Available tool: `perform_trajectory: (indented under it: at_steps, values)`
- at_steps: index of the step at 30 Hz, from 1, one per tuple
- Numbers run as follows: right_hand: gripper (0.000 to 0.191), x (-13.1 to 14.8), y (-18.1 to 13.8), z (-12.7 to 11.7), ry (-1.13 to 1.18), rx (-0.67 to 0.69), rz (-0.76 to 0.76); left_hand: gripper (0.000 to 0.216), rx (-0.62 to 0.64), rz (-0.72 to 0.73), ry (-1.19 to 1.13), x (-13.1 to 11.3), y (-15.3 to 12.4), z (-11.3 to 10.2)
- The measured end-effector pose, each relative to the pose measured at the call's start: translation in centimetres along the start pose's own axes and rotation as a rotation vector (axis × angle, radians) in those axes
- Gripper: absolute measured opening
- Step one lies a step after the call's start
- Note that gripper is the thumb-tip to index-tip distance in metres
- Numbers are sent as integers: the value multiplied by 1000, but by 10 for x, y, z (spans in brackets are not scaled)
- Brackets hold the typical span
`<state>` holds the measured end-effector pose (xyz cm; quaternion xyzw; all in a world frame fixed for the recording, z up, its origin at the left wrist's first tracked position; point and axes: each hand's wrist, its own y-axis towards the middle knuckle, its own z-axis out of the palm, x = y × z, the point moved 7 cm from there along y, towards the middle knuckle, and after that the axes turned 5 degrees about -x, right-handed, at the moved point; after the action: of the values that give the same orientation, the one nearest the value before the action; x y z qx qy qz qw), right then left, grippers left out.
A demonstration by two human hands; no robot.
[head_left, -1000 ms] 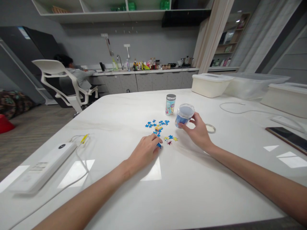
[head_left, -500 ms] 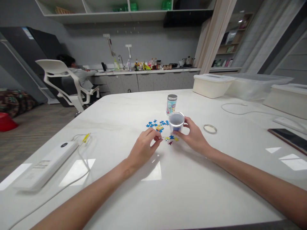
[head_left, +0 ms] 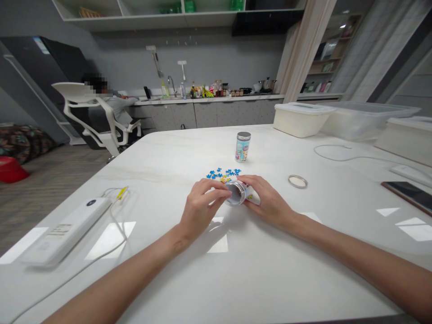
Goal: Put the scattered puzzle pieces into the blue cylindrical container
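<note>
My right hand [head_left: 268, 200] is wrapped around an open tin can [head_left: 243, 191], which lies tilted on its side with its metal-rimmed mouth facing left. At that mouth are the fingertips of my left hand [head_left: 202, 202], bent together; whatever is between them is hidden. Blue and yellow jigsaw puzzle pieces [head_left: 232, 172] lie loose on the table just behind both hands, partly covered by them. Farther back a second can [head_left: 243, 147] with a printed cartoon label stands upright, closed by a silver lid. A round metal-rimmed lid [head_left: 297, 181] lies flat to the right.
On the white table [head_left: 162, 166] a white power strip [head_left: 69, 231] with a cable sits at left. A phone [head_left: 408, 195], a cable and lidded plastic boxes [head_left: 302, 120] are at right. A person [head_left: 114, 108] sits in an office chair beyond the table, by a kitchen counter.
My right hand has lowered the open can and tipped its mouth toward the left. The left fingertips, which held a puzzle piece, are now at the can's mouth. The nearest loose pieces are hidden.
</note>
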<state>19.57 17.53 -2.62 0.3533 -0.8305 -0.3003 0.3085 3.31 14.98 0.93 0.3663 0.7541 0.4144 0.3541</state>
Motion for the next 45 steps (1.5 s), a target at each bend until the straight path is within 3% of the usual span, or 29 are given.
perform_trajectory:
  at_steps: [10, 13, 16, 19, 23, 26, 28, 30, 33, 37, 40, 43, 45]
  values:
    - [46, -6, 2, -2, 66, -10, 94, 13, -29, -24, -12, 2, 0, 1]
    - [43, -40, 2, -10, 161, -143, 343, 10, 12, -115, -3, 9, -1, 5]
    - [45, -85, -8, -16, 202, -287, 631, 13, 160, -158, 41, 18, -7, 17]
    - [49, -113, -12, -14, 177, -291, 724, 13, 362, -112, 142, 26, -17, 32]
    - [53, -122, -12, -11, 182, -252, 728, 14, 569, -38, 221, 32, -29, 46]
    - [62, -110, -7, -29, 123, -401, 635, 12, 627, 37, 274, 30, -33, 51]
    - [50, -92, -4, -47, 57, -548, 495, 13, 639, 96, 327, 29, -33, 52]
    - [30, -68, 2, -57, 1, -588, 312, 16, 638, 154, 397, 28, -32, 53]
    - [16, -36, 12, -43, -1, -367, 80, 16, 602, 250, 529, 29, -27, 55]
    - [24, -14, 9, 0, -21, 56, -85, 13, 535, 441, 648, 25, -23, 59]
    - [24, -16, 1, 17, -52, 180, -82, 12, 540, 562, 644, 24, -22, 63]
    - [21, -23, -4, 25, -62, 246, -35, 14, 653, 655, 577, 32, -18, 72]
    - [19, -27, -6, 27, -58, 271, -2, 17, 762, 560, 560, 50, -8, 79]
